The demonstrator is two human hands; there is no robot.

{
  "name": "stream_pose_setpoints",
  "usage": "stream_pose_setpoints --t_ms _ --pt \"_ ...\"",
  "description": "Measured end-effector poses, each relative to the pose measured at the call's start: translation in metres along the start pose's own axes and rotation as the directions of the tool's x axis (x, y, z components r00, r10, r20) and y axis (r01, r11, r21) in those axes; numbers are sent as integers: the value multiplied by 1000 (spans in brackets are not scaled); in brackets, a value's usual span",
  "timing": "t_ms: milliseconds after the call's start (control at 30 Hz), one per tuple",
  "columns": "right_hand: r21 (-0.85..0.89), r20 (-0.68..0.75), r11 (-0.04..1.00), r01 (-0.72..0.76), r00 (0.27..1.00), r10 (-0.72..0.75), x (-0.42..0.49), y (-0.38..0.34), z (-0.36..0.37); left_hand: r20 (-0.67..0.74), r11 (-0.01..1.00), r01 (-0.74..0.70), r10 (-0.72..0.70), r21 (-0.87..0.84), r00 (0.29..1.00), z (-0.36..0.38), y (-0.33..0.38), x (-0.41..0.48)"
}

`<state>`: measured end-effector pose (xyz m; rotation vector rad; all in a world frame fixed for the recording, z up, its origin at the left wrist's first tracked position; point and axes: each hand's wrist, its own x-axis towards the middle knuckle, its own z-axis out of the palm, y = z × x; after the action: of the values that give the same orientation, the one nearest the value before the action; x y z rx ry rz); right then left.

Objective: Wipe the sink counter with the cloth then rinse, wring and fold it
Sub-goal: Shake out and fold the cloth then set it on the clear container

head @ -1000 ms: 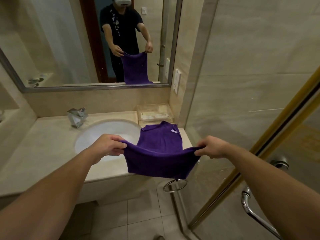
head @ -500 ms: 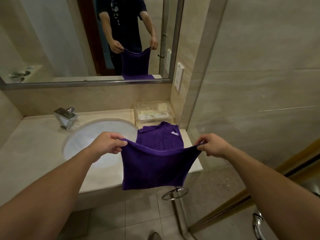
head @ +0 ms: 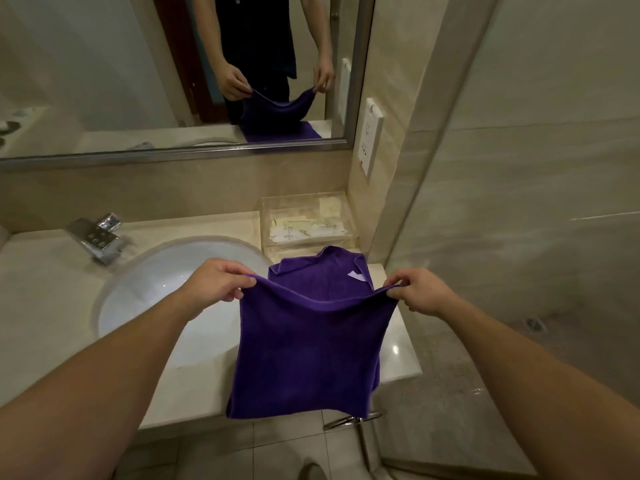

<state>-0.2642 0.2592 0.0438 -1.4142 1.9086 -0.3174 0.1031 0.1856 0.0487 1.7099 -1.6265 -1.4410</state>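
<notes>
A purple cloth [head: 308, 348] is doubled over a fold line held up above the right end of the beige sink counter [head: 52, 306]. My left hand [head: 216, 282] pinches the fold's left corner and my right hand [head: 417, 291] pinches its right corner. The near half hangs down past the counter's front edge. The far half lies on the counter behind, showing a small white label. The white oval basin [head: 156, 292] lies left of the cloth, partly hidden by my left forearm.
A chrome faucet [head: 97, 239] stands at the back left of the basin. A clear plastic box [head: 308, 223] with packets sits at the back right. A glass shower partition [head: 519, 237] borders the right, a chrome towel ring [head: 349, 420] hangs below, a mirror [head: 104, 64] above.
Both hands have come closer together and lower over the counter. The hanging half of the cloth now reaches further down past the front edge. The camera has tilted downward.
</notes>
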Motion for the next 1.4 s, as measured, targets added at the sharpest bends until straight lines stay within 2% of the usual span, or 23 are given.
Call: stream_pose_setpoints --t_ms 367,633,1067,1200,1333,1400 --pt "40 -50 997 -63 997 65 73 -2 15 -29 996 -25 28 91 999 30 3 85" --pt "105 -34 979 -177 983 181 115 18 38 40 989 65 -71 136 997 59 -16 160" --pt "195 27 957 -215 977 214 151 32 56 -12 939 158 -162 307 987 73 -37 204" --pt "77 -35 982 -170 984 173 154 27 60 -66 942 146 -132 303 989 75 -39 202" --pt "-136 -153 989 -53 988 32 163 12 77 -119 958 101 -71 268 990 70 -39 193" --pt "-177 -186 984 -33 983 0 170 6 87 -128 966 100 -71 237 989 64 -41 191"
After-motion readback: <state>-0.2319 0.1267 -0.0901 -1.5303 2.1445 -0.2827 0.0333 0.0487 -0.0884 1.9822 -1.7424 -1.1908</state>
